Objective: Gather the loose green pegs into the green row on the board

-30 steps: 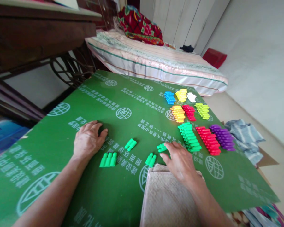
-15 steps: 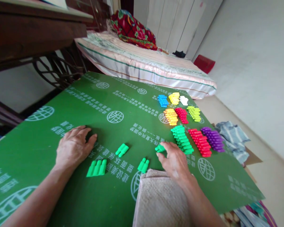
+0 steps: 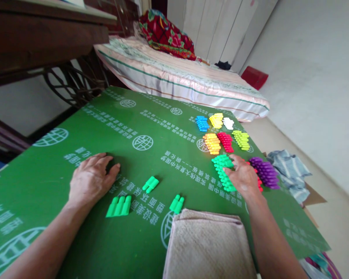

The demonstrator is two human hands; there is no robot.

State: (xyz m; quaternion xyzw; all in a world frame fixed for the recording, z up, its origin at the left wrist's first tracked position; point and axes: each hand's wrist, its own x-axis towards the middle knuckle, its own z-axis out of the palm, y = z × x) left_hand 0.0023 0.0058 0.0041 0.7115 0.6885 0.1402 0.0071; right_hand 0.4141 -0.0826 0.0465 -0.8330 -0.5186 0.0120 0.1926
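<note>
My left hand (image 3: 91, 178) rests on the green board (image 3: 84, 248), palm down with loosely curved fingers apart, holding nothing. Just below it lies a green toy block of three joined pegs (image 3: 119, 206). To its right sit a two-peg green block (image 3: 150, 184) and another small green block (image 3: 177, 204). My right hand (image 3: 244, 176) is at the group of green blocks (image 3: 221, 172), thumb and index finger closed around a green block at its upper right edge. That hand partly hides the group of red blocks (image 3: 260, 182) behind it.
Purple blocks (image 3: 264, 172) lie right of my right hand. Farther back are orange (image 3: 211, 144), dark red (image 3: 225, 142), lime (image 3: 241, 140), blue (image 3: 202, 124), yellow (image 3: 216, 121) and white (image 3: 228, 123) groups. A folded beige cloth (image 3: 211, 248) lies at the near edge. A bed (image 3: 180, 83) stands beyond.
My right hand has moved right and slightly up, from near the cloth to the green group. The green block it was holding is gone from its former spot. My left hand stays put.
</note>
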